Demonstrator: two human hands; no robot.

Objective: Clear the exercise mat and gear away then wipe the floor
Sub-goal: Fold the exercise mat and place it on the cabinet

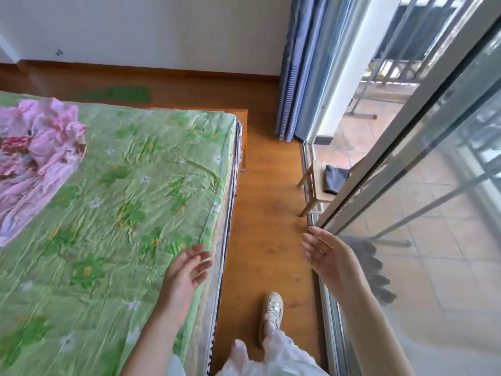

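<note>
Head view: person walking a narrow strip of wood floor (pixel 267 202) btwn a bed (pixel 130 185) w/ green floral sheet and a sliding glass door (pixel 423 164). Left hand (pixel 184 272) hangs over the bed edge, fingers relaxed and spread, holding nothing; can't tell if it touches the sheet. Right hand (pixel 325 256) is raised near the door frame, palm inward, fingers loose, also empty. One shoe (pixel 271 313) is planted on the floor below. No exercise mat or gear in sight; a green patch (pixel 119 95) on the floor beyond the bed is too blurred to ID. Small wooden stool (pixel 315 185) w/ a dark cloth (pixel 334 179) on it sits at the door track; pink bedding (pixel 35 158) is bunched on the bed.

Step, prob.: transit, going for the mat/gear or for a wiping cloth. Next move needs locating one of those first, since both hands are free.
</note>
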